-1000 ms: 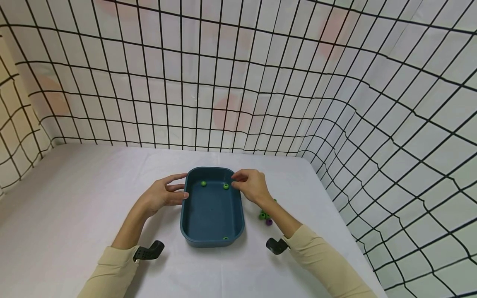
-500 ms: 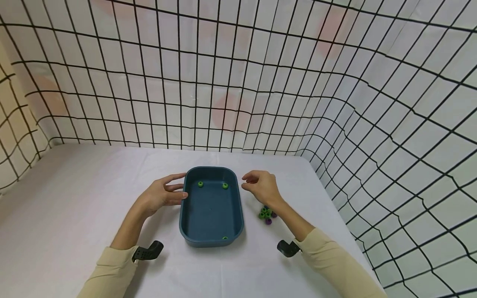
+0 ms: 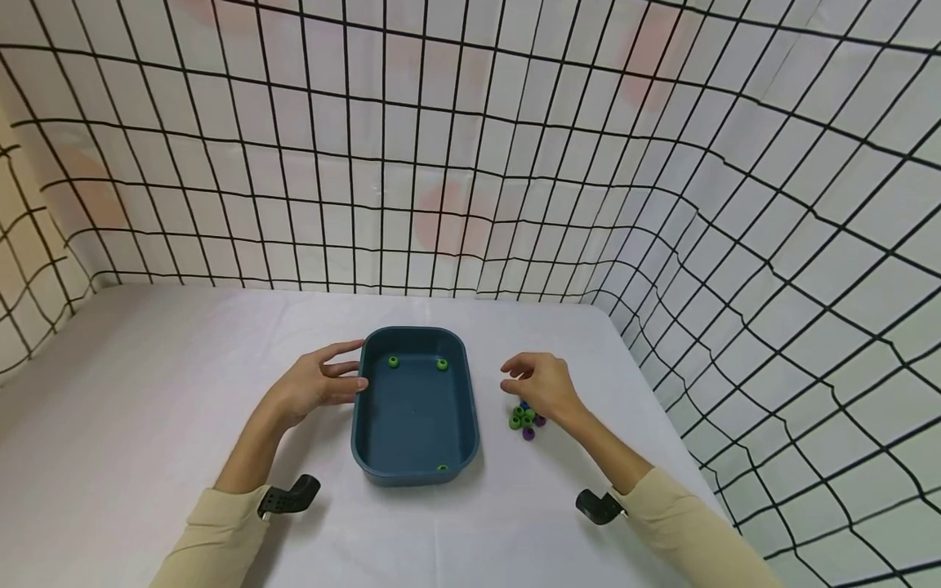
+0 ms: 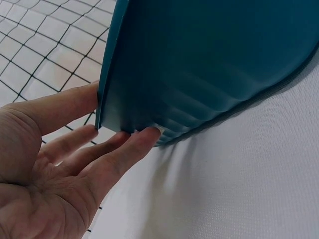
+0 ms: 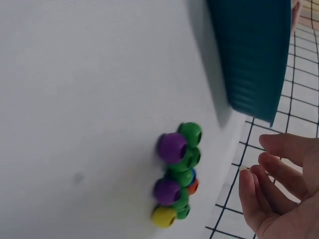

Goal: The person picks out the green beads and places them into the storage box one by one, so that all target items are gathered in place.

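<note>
A deep blue-teal tray (image 3: 415, 408) stands on the white table. My left hand (image 3: 312, 384) holds its left side, the thumb tip over the rim and the other fingers along the outer wall. Inside, a green bead (image 3: 393, 362) and another green bead (image 3: 442, 364) lie near the far end; a third green bead (image 3: 443, 468) shows partly behind the near wall. To the tray's right, my right hand (image 3: 544, 384) hovers with loosely bent fingers and nothing between them. Just below it is a pile of beads (image 5: 179, 174), green, purple, blue, orange and yellow.
A black wire grid (image 3: 456, 163) borders the table at the back and on the right, with pale sheeting behind it. White cloth (image 3: 184, 367) covers the tabletop. A black wrist camera (image 3: 290, 495) sits at the left cuff and another wrist camera (image 3: 599, 507) at the right.
My right hand has drawn back from the tray's far right rim, moving right and toward me above the bead pile. My left hand stays at the tray.
</note>
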A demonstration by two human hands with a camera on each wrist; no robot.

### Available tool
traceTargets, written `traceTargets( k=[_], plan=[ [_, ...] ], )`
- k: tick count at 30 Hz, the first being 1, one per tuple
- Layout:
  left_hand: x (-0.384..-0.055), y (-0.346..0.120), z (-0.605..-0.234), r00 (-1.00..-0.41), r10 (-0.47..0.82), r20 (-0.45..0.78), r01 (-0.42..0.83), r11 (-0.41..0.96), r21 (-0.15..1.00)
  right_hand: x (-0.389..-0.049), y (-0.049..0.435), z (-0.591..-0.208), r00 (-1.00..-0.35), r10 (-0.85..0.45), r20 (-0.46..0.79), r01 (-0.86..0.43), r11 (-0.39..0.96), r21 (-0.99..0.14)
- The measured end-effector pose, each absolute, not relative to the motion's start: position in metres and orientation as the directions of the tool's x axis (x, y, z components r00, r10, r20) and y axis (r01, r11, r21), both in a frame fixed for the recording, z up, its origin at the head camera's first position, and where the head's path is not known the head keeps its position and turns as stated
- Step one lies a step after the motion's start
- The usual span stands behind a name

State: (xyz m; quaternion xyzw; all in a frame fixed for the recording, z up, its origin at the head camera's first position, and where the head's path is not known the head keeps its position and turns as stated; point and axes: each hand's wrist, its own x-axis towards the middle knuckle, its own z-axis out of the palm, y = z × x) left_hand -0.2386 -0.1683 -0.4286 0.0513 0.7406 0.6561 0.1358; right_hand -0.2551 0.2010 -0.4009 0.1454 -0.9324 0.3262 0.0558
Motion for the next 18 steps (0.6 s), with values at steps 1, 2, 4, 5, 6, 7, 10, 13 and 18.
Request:
traceTargets(
  k=[1, 2, 4, 5, 6, 7, 10, 13, 18],
  plan=[
    [-0.239, -0.168, -0.429, -0.959, 0.250, -0.137, -0.106, 0.133, 0.985, -0.254, 0.203, -0.402, -0.953, -0.236, 0.192, -0.304, 0.747, -0.591],
    [-0.239, -0.169, -0.429, -0.959, 0.246, -0.139, -0.109, 0.131, 0.985, -0.253, 0.205, -0.403, -0.954, -0.237, 0.182, -0.299, 0.749, -0.592],
    [-0.239, -0.169, -0.429, -0.959, 0.247, -0.139, -0.110, 0.130, 0.985, -0.251, 0.209, -0.404, -0.958, -0.240, 0.160, -0.288, 0.751, -0.594],
    [-0.239, -0.170, -0.429, -0.959, 0.243, -0.143, -0.115, 0.127, 0.985, -0.250, 0.211, -0.405, -0.960, -0.240, 0.147, -0.280, 0.752, -0.597],
    [-0.239, -0.170, -0.429, -0.959, 0.243, -0.144, -0.116, 0.126, 0.985, -0.249, 0.213, -0.406, -0.961, -0.243, 0.131, -0.272, 0.753, -0.600],
    [-0.239, -0.170, -0.429, -0.959, 0.244, -0.144, -0.115, 0.126, 0.985, -0.247, 0.214, -0.407, -0.962, -0.247, 0.114, -0.264, 0.754, -0.602],
    [-0.239, -0.170, -0.429, -0.958, 0.251, -0.138, -0.109, 0.128, 0.986, -0.244, 0.216, -0.408, -0.963, -0.261, 0.069, -0.250, 0.765, -0.593],
    [-0.239, -0.170, -0.429, -0.958, 0.256, -0.131, -0.100, 0.130, 0.986, -0.242, 0.217, -0.409, -0.959, -0.279, 0.039, -0.251, 0.780, -0.574],
    [-0.239, -0.169, -0.429, -0.957, 0.257, -0.134, -0.104, 0.128, 0.986, -0.238, 0.218, -0.412, -0.955, -0.295, 0.023, -0.259, 0.798, -0.544]
  ],
)
